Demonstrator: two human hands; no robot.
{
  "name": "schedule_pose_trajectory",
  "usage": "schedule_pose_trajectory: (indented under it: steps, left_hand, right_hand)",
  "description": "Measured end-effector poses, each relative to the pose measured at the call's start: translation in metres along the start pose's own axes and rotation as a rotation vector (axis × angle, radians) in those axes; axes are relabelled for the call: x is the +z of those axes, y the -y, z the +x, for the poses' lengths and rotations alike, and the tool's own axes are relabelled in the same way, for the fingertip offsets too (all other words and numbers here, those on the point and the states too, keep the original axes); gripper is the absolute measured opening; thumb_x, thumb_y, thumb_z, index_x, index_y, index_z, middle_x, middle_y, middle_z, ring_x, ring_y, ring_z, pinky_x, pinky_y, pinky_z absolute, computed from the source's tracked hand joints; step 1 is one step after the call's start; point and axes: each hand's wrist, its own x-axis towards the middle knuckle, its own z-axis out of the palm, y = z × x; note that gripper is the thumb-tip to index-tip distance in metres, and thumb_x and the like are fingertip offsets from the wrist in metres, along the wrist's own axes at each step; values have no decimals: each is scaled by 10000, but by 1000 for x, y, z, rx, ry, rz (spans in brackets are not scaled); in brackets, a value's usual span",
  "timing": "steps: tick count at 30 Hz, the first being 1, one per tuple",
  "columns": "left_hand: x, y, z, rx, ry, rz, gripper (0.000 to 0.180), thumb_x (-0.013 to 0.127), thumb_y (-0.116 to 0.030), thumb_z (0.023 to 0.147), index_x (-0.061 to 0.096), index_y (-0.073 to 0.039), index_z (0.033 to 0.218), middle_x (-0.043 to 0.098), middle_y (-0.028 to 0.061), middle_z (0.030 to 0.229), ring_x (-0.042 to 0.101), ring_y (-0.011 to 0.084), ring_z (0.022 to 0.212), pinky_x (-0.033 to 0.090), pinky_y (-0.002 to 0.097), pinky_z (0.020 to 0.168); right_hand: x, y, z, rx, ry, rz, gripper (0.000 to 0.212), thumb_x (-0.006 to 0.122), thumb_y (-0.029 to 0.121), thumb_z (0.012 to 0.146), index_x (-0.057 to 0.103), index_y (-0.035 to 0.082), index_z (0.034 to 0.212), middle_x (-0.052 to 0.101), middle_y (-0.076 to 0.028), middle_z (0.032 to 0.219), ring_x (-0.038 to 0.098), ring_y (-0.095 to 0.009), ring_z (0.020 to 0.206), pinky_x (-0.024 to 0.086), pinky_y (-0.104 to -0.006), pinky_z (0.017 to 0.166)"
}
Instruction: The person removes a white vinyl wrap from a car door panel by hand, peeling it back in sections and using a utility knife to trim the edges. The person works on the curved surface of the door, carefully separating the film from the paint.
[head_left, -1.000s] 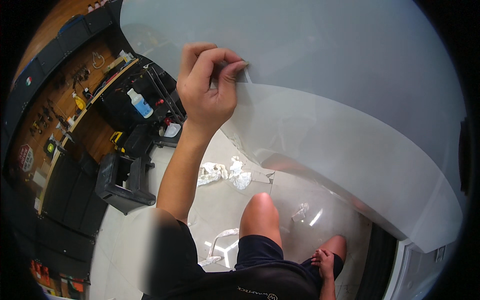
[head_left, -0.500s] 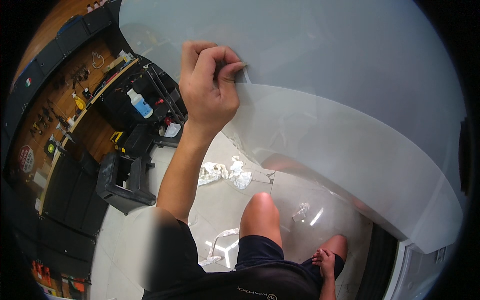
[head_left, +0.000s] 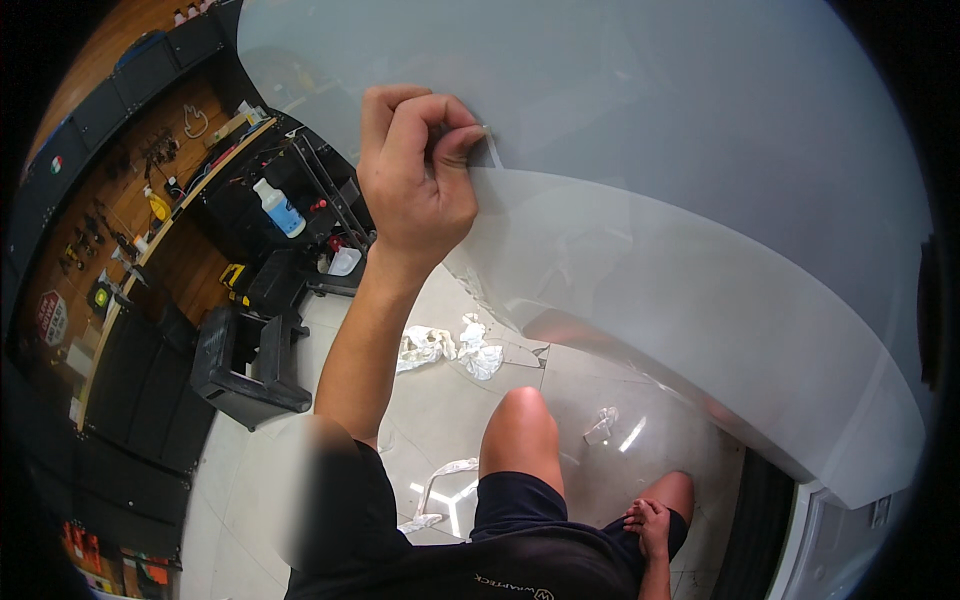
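My left hand (head_left: 415,180) reaches up to 11 o'clock, thumb and index fingertip pinched together, with no visible gap, on the top end of a narrow, pale, ribbon-like strip (head_left: 495,153). The strip lies near 12 o'clock; its short long axis runs from 11 to 5, the lower end pointing toward 5 and meeting the curved border of a glossy, whitish, sheet-like band (head_left: 690,260). That band sweeps toward 4 o'clock across a smooth, blue-grey, curved panel (head_left: 700,110). Whether the strip is lifted off the panel, I cannot tell. At 5 o'clock my right hand (head_left: 650,525) rests by my thigh, fingers loosely curled; whether it holds anything, I cannot tell.
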Motion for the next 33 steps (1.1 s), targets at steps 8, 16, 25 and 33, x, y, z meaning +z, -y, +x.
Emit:
schedule_pose_trajectory:
  steps: [8, 16, 25, 33]
  left_hand:
    - [2, 4, 1, 60, -29, -27, 70, 693, 36, 890, 628, 11, 898, 529, 100, 958, 547, 154, 692, 473, 258, 592]
    - [3, -1, 0, 27, -42, -8, 68, 675, 38, 894, 615, 7, 896, 533, 106, 955, 545, 180, 755, 467, 268, 610]
    - [3, 1, -2, 10, -74, -41, 67, 643, 50, 899, 596, 5, 914, 546, 103, 970, 535, 168, 749, 454, 257, 631]
    - [8, 11, -8, 171, -78, -225, 220, 572, 192, 824, 574, 5, 939, 673, 141, 961, 603, 150, 675, 498, 236, 579]
  right_hand:
    - [0, 2, 0, 3, 7, -9, 190, 561, 191, 1032, 633, 15, 1046, 696, -98, 810, 681, -181, 636, 588, -316, 559]
    - [-3, 1, 1, -5, 11, -4, 194, 561, 194, 1033, 630, 13, 1053, 694, -96, 820, 679, -179, 637, 588, -316, 559]
    - [-1, 1, 0, -11, 11, 10, 189, 567, 190, 1029, 629, 12, 1045, 693, -96, 808, 680, -181, 634, 586, -315, 552]
    - [-1, 3, 1, -18, 17, -16, 192, 567, 190, 1026, 628, 8, 1034, 690, -100, 796, 689, -192, 639, 587, -324, 550]
